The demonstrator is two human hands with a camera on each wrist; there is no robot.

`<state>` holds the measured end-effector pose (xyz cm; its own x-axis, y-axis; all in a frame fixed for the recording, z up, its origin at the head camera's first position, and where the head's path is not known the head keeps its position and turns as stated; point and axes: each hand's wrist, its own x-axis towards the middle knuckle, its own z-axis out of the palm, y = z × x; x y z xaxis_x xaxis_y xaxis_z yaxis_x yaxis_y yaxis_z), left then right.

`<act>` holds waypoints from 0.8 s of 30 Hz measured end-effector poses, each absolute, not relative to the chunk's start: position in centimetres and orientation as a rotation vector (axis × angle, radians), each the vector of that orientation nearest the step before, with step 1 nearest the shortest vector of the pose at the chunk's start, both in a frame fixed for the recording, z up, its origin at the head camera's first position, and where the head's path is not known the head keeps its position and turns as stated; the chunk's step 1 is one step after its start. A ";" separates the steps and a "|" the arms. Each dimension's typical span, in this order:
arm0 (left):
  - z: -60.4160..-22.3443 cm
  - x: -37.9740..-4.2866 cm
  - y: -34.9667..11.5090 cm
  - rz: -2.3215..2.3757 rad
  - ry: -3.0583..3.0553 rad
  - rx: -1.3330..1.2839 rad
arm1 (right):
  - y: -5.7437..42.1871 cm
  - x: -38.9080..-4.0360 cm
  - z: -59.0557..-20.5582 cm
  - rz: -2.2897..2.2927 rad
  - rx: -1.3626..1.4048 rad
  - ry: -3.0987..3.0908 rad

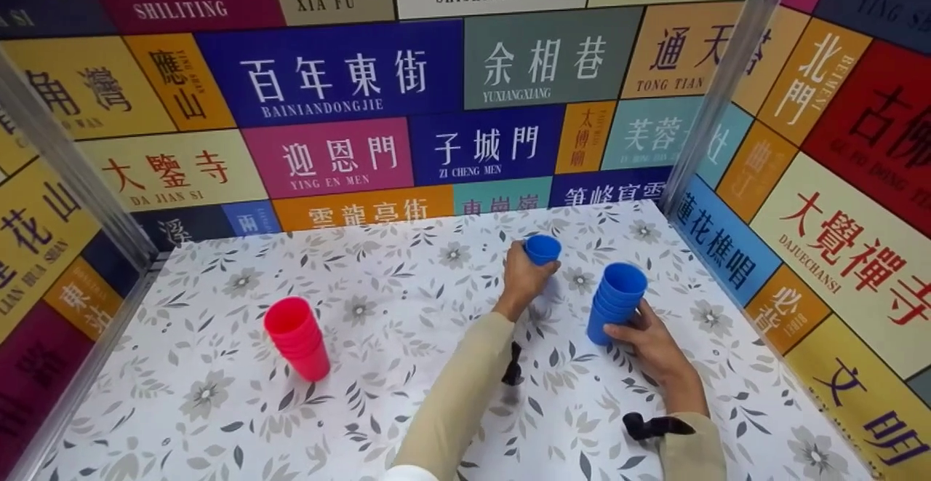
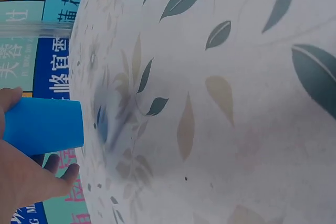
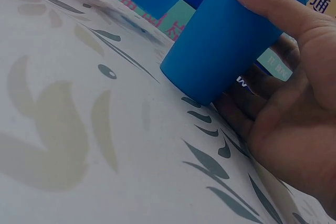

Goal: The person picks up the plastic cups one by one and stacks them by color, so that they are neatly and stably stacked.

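Note:
My left hand (image 1: 525,281) grips a single blue cup (image 1: 542,248) toward the far side of the table. In the left wrist view this blue cup (image 2: 47,124) hangs a little above the cloth, its shadow below it. To the right, my right hand (image 1: 649,339) holds a stack of several nested blue cups (image 1: 614,303). Thumb and fingers reach round the lower cup of the stack (image 3: 220,45) in the right wrist view; whether its base touches the table I cannot tell. A stack of nested red-pink cups (image 1: 298,339) stands upright at the left, apart from both hands.
A white cloth with grey leaves and flowers covers the table (image 1: 393,372). Panels with coloured place-name signs (image 1: 327,77) rise behind it and at both sides. Clear corner posts (image 1: 716,88) stand at the back left and back right.

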<state>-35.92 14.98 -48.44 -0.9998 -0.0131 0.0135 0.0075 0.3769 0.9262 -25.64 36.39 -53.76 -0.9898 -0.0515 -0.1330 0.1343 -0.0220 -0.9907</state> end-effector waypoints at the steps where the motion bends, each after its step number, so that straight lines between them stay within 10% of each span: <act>1: -48.3 -35.8 14.8 -1.750 -2.591 -0.010 | 36.3 -25.7 -53.7 -2.157 0.088 2.101; 24: -41.3 -33.7 11.9 -1.878 -2.521 -0.380 | 35.9 -25.9 -53.7 -2.140 0.057 2.135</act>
